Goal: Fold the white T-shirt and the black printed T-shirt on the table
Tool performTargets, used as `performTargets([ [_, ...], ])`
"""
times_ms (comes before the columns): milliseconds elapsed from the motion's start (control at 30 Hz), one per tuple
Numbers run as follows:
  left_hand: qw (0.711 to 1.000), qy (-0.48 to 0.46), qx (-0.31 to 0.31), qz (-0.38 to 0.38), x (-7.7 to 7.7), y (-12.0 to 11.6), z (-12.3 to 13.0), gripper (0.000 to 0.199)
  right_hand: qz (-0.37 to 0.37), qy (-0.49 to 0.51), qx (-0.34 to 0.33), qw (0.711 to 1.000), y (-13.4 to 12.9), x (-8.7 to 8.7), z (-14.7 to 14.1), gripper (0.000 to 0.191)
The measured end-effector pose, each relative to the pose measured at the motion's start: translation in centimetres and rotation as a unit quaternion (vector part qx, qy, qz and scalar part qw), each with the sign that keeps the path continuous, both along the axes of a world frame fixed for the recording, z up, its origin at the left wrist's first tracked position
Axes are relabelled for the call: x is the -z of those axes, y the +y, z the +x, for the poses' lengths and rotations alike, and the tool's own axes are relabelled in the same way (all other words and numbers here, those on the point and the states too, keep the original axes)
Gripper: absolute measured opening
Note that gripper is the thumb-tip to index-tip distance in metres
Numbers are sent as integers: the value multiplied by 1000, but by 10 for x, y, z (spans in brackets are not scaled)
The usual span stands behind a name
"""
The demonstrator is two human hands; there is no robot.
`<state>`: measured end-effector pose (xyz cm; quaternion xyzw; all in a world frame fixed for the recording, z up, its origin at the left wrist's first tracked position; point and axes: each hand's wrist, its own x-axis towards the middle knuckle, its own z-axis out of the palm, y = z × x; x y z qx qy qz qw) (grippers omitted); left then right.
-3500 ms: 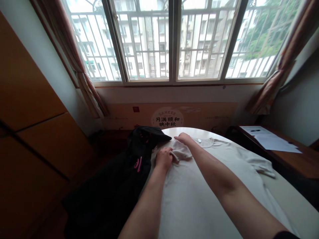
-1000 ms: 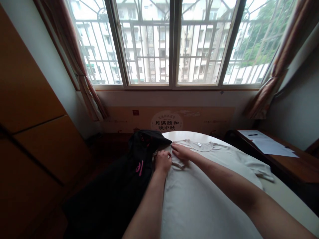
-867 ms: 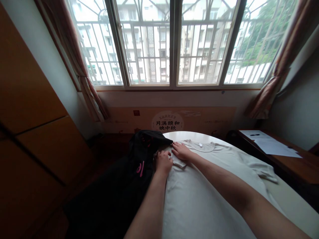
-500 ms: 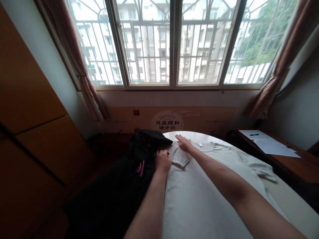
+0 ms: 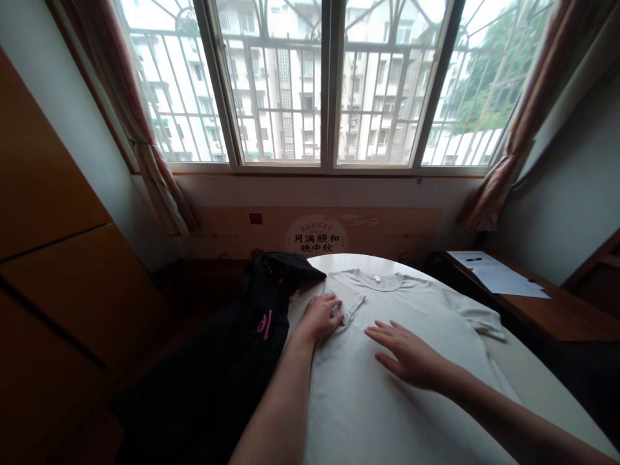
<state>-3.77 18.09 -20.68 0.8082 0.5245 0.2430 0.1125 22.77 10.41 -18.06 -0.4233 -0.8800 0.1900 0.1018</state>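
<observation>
A white T-shirt (image 5: pixel 387 413) lies spread on a round white table, its neckline at the far side. Its left sleeve (image 5: pixel 356 309) is folded inward over the body. On that folded sleeve rests my left hand (image 5: pixel 320 318), fingers a little bent and apart, pressing on the cloth. My right hand (image 5: pixel 409 355) is open above the middle of the shirt, fingers stretched toward the left; a faint shadow shows beneath it. The other sleeve (image 5: pixel 484 320) reaches out to the right. Close by my left hand lies a black garment (image 5: pixel 227 361) with pink lettering.
A black cap-like brim (image 5: pixel 307 268) lies at the table's far left edge. White papers (image 5: pixel 498 274) lie on a brown desk (image 5: pixel 566 316) at the right. Behind the table stands a printed panel (image 5: pixel 387 236) below a barred window. A wooden cabinet (image 5: pixel 43 271) fills the left.
My right hand has moved from the shirt's far left corner back toward me and right. My left hand has shifted from the shirt's edge onto the folded sleeve, its fingers loosening. The view has swung slightly.
</observation>
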Motion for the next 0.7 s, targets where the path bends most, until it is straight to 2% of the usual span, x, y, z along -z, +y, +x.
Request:
performTargets([
  [100, 998, 54, 4, -43, -4, -1, 2, 57, -19, -22, 36, 999, -45, 7, 39, 60],
  [200, 992, 102, 7, -78, -10, -1, 3, 70, -11, -34, 67, 997, -76, 19, 77, 62],
  [300, 987, 123, 6, -107, -19, -2, 4, 71, 24, -41, 100, 994, -95, 32, 112, 62],
  [400, 982, 143, -8, -123, -33, -7, 11, 72, 50, -62, 161, 984, -101, 46, 145, 63],
  [467, 981, 164, 7, -99, -42, -15, 25, 73, 57, -89, 225, 969, -100, 55, 164, 64],
  [567, 977, 187, 76, -62, -46, -34, 62, 73, 62, -120, 289, 948, -97, 66, 182, 63],
  [700, 960, 209, 182, -45, -32, -75, 119, 71, 60, -132, 298, 944, -98, 64, 184, 61],
])
